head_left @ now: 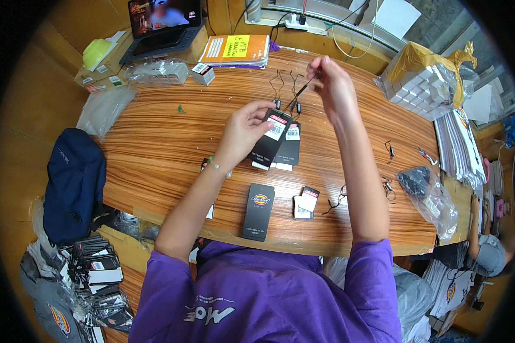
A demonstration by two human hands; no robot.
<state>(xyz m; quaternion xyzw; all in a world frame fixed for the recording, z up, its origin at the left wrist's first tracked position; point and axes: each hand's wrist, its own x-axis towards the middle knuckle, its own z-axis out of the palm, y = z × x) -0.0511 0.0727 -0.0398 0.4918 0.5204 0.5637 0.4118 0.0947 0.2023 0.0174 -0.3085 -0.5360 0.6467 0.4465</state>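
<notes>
My left hand (pixel 243 127) pinches a black hang tag (pixel 263 148) with a white barcode sticker near its top. A black tag string (pixel 304 89) runs up from the tag's top to my right hand (pixel 334 86), whose fingers are closed on its far end. Beneath the held tag, more black tags (pixel 288 153) overlap on the table, with their strings (pixel 278 86) stretching away behind. Nearer to me lies a single black tag (pixel 259 212) with a round logo. Small labels (pixel 307 204) rest to its right, and another tag is partly hidden under my left forearm.
Loose black strings (pixel 388 186) and a clear plastic bag (pixel 429 197) lie at the right. Small white boxes (pixel 423 86) and papers (pixel 460 143) stand beyond. At the back are notebooks (pixel 234 50) and a screen (pixel 165 17). Another person (pixel 489 246) is at far right.
</notes>
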